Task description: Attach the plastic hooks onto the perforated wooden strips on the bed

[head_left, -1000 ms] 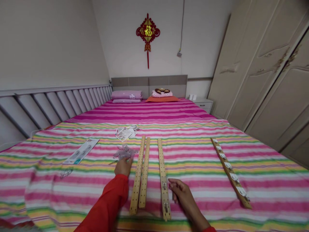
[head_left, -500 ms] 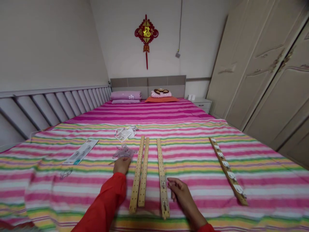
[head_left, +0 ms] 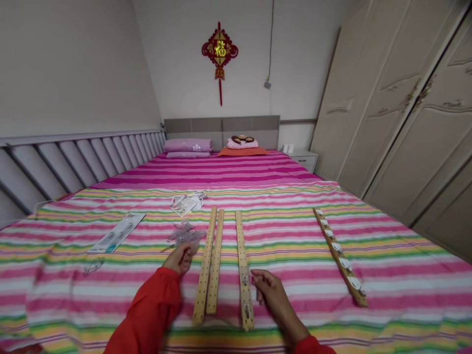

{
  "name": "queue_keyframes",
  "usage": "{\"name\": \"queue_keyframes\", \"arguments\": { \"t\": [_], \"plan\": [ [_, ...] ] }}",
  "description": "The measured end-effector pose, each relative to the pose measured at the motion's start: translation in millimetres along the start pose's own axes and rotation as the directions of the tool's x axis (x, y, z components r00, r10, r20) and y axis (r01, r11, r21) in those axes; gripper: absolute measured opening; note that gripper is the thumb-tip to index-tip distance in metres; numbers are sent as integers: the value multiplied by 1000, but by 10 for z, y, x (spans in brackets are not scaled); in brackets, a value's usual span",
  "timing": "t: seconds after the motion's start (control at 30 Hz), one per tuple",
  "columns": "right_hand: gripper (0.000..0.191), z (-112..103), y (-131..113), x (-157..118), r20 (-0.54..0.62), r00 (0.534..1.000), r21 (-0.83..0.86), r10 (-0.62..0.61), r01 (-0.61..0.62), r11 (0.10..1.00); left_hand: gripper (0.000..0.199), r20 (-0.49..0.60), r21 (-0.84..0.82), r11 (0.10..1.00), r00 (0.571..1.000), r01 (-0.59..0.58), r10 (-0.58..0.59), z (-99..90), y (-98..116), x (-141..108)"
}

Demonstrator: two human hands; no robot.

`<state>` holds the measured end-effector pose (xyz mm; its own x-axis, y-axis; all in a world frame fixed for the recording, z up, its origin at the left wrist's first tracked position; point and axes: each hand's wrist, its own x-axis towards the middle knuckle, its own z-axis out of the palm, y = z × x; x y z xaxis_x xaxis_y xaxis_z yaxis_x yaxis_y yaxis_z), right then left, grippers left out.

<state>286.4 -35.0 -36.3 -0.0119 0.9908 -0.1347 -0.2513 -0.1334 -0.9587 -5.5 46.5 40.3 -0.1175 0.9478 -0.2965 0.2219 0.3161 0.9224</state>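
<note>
My left hand [head_left: 179, 257] is at the near edge of a pile of small clear plastic packets [head_left: 185, 233]; its fingers are drawn together, and whatever they hold is too small to make out. My right hand [head_left: 272, 291] hovers with loosely curled, slightly parted fingers beside a wooden strip with holes [head_left: 240, 241], nothing visible in it. Small clear packets with shiny pieces [head_left: 245, 281] lie on that strip's near half. Two more bare wooden strips, one longer [head_left: 205, 268] and one shorter [head_left: 215, 265], lie side by side between my hands.
A wooden strip bearing several white cards [head_left: 337, 253] lies at right. On the left are a long packaged card [head_left: 117, 232] and a thin wire-like item [head_left: 93, 266]. White cards and packets [head_left: 187, 203] lie farther back. Striped bedding [head_left: 295, 236] covers the bed, with a rail [head_left: 73, 162] at left.
My left hand has drawn back slightly from the clear packets, with its fingers turned more toward me. The right hand stays beside the strip. The whole view has shifted a little.
</note>
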Motion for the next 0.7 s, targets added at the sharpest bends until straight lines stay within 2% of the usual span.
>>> {"name": "queue_keyframes", "arguments": {
  "t": [0.1, 0.2, 0.43, 0.57, 0.63, 0.7],
  "plan": [
    [44, 6, 2, -4, -4, 1000, 5, 0, 0, 1000, 27, 167, -329, 936, 983, 123, -71, 11, 56, -216],
    [43, 7, -6, -5, -5, 1000, 19, 0, 1, 1000, 22, 314, -633, 722, 945, 281, -92, 140, 112, -455],
    [40, 33, -96, -62, -58, 998, 76, -25, 29, 997, 17, 354, -776, 504, 923, 379, -149, 669, 186, -896],
    [31, 171, -208, -167, -106, 978, 18, -178, 181, 983, 19, 451, -832, 285, 879, 477, -153, 916, 224, -1049],
    [28, 268, -294, -233, -112, 956, -46, -270, 266, 963, 19, 472, -833, 228, 863, 503, -181, 1028, 250, -1106],
    [26, 359, -383, -295, -98, 927, -117, -362, 350, 929, 17, 461, -838, 215, 862, 501, -211, 1137, 273, -1152]
  ]
}}
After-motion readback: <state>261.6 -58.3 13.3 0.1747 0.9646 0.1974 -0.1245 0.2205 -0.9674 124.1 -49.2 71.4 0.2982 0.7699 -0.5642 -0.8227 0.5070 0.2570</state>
